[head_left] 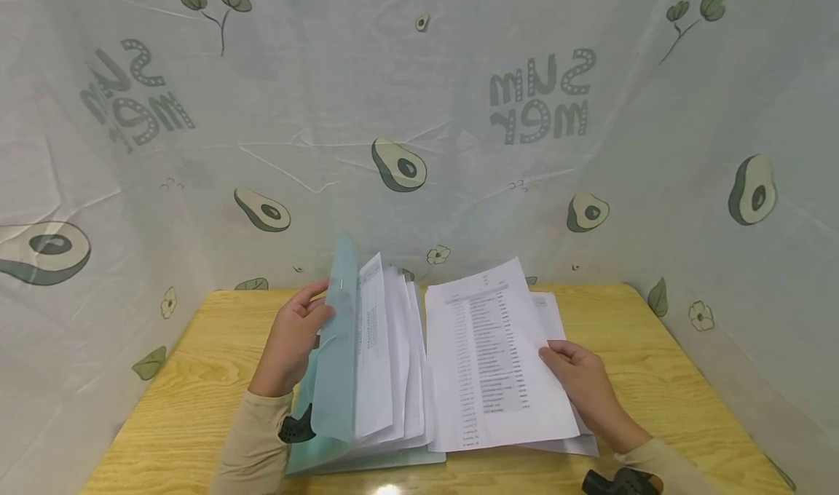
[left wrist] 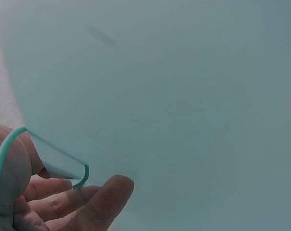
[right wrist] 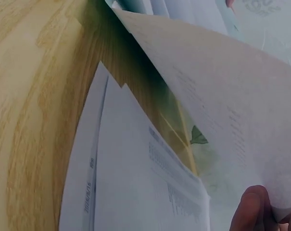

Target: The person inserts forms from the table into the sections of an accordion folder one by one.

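Note:
A pale teal folder (head_left: 337,364) lies on the table with its cover raised, and several printed sheets (head_left: 393,357) fan out inside it. At the cover's left edge, my left hand (head_left: 295,335) grips the folder. In the left wrist view the translucent cover (left wrist: 174,106) fills most of the picture, with a teal elastic cord (left wrist: 3,159) near the fingers. My right hand (head_left: 583,378) pinches the right edge of a sheet of paper (head_left: 491,364) printed with a table. This sheet is tilted up, above other papers (right wrist: 135,159) lying on the table to the right of the folder.
The wooden table (head_left: 662,378) has its far edge near a pale curtain (head_left: 459,189) printed with avocados and letters. Dark straps are on both wrists, including the right wrist strap (head_left: 623,482).

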{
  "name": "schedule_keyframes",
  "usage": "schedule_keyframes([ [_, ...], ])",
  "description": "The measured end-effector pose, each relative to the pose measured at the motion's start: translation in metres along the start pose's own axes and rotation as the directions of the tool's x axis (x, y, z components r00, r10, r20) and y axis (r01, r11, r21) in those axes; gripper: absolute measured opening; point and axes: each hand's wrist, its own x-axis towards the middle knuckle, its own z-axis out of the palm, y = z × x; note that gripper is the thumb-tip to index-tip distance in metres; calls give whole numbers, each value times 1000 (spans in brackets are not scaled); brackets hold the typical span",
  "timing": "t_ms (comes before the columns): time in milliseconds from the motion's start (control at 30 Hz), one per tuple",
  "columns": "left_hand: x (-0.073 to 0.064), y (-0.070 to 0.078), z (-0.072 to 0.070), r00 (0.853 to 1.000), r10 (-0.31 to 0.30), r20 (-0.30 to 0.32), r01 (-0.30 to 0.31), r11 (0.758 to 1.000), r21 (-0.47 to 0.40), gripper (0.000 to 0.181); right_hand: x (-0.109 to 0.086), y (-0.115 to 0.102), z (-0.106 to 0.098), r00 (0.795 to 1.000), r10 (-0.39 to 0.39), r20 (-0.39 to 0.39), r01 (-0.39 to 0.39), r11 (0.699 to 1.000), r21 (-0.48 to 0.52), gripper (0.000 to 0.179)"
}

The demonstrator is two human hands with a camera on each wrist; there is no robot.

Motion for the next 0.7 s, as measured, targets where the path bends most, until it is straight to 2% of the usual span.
schedule_keyframes([
  [500, 0, 0, -5, 1000, 3, 19, -2, 999, -51, 48, 1, 3, 7, 999, -13, -40, 11, 998, -59, 43],
  [700, -1, 1, -8, 1000, -5, 20, 6, 1000, -16, 48, -2, 0, 5, 999, -28, -29, 27, 998, -51, 41],
])
